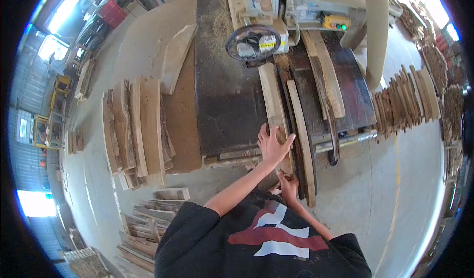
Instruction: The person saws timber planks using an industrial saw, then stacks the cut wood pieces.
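From the head camera, a person in a dark shirt (197,238) leans over a black table (224,105) beneath a machine with a handwheel (253,42). The board (274,102) lies lengthwise on that table, its far end near the machine and its near end reaching past the table's edge towards the person.

The left hand (276,145) is laid over the board with fingers spread, the thumb near the right edge; it looks loose rather than clenched, perhaps to keep the wood flat and in line. The right hand (289,185) is curled at the near end and appears to grasp it, probably because that end overhangs and wants support. How firmly it squeezes cannot be told, since some fingers are hidden.

Just right of the board is a dark rail (286,98), and beyond it a narrow strip (304,142), also lengthwise; the rail likely serves as a straight guide. More planks (326,73) lie farther right on the table. Boards (140,125) sit to the left and a row of wood (407,100) to the right, seemingly placed within easy reach.
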Available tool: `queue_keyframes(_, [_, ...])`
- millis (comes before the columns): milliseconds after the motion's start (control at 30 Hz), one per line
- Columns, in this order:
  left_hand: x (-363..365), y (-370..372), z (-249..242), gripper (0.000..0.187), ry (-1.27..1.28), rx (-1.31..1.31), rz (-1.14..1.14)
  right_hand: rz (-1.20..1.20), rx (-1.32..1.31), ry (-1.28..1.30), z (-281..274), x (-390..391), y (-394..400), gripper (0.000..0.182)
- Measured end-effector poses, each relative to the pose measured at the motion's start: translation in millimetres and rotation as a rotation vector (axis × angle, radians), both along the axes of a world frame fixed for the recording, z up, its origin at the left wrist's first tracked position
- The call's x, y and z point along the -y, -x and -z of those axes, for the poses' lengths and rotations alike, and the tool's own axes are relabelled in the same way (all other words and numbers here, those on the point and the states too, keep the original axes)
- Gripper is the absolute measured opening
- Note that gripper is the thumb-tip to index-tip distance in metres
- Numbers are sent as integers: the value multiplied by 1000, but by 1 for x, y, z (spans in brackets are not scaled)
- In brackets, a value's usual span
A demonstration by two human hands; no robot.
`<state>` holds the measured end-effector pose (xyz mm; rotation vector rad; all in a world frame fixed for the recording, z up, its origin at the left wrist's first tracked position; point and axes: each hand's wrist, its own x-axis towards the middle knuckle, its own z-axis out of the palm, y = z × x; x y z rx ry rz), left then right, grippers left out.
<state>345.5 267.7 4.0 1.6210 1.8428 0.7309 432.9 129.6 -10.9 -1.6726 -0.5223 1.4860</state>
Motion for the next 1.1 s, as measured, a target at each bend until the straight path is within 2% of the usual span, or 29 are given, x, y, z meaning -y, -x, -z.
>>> queue_keyframes(33, [5, -1, 2, 71, -1, 112, -58, -48, 36, -2, 16, 12, -6, 34])
queue_keyframes(100, [7, 10, 20, 73, 28, 91, -23, -36, 251, -325, 17, 26, -1, 42])
queue_keyframes(167, [8, 18, 35, 71, -62, 69, -165, -182, 444, -522, 14, 27, -5, 44])
queue_keyframes(200, [11, 20, 34, 71, -59, 84, -143, -267, 487, -423, 31, 31, -8, 34])
queue_keyframes(233, [17, 24, 32, 70, -55, -102, -153, -252, 500, -417, 32, 33, -12, 34])
queue_keyframes(267, [19, 25, 31, 69, -54, -293, -169, -402, 499, -598, 33, 34, -14, 32])
queue_keyframes(300, [19, 22, 36, 69, -56, -292, -169, -563, 488, -783, 32, 33, -12, 30])
queue_keyframes(333, [15, 20, 44, 69, -99, -301, -101, -584, 455, -874, 37, 32, -9, 19])
queue_keyframes(367, [13, 20, 52, 68, -141, -313, -40, -598, 443, -883, 44, 33, -9, 19])
queue_keyframes(433, [-3, 8, 49, 64, -81, -381, -51, -665, -34, -246, 57, 27, -10, 26])
queue_keyframes(467, [-12, 3, 47, 62, -57, -350, -26, -507, -214, -82, 58, 18, -7, 45])
queue_keyframes(500, [-24, -3, 47, 61, -33, -317, -6, -543, -218, -79, 48, 1, -6, 45])
queue_keyframes(567, [-49, -14, 61, 60, -84, -254, -50, -204, -214, 56, 26, -32, -3, 58])
queue_keyframes(600, [-59, -14, 53, 60, -96, -266, -41, -147, -198, 100, 18, -49, 0, 63])
queue_keyframes(633, [-72, -11, 55, 60, -104, -256, -103, -207, -182, 90, 18, -66, 2, 63])
queue_keyframes(700, [-103, -4, 61, 60, -141, -249, -46, -187, -138, 166, 20, -101, 7, 61])
queue_keyframes(733, [-122, 0, 62, 62, -138, -233, -52, -141, -241, 141, 20, -117, 11, 58])
queue_keyframes(767, [-138, 1, 62, 62, -150, -219, -74, -190, -238, 136, 23, -133, 15, 58])
queue_keyframes(867, [-198, 9, 67, 57, -255, -204, -167, -63, -211, 243, 35, -200, 29, 53])
queue_keyframes(900, [-219, 16, 61, 59, -199, -227, -134, -49, -154, 165, 25, -220, 41, 53])
queue_keyframes(967, [-241, 26, 58, 48, -457, -172, -242, -18, -137, 253, 30, -242, 41, 52])
queue_keyframes(1000, [-251, 49, 56, 48, -435, -180, -251, -15, -137, 236, 30, -254, 44, 51])
queue_keyframes(1067, [-284, 108, 46, 27, -245, 149, 123, 42, -125, 231, 18, -272, 55, 50])
queue_keyframes(1100, [-295, 141, 35, 10, -214, 57, 37, 49, -120, 234, 16, -287, 62, 50])
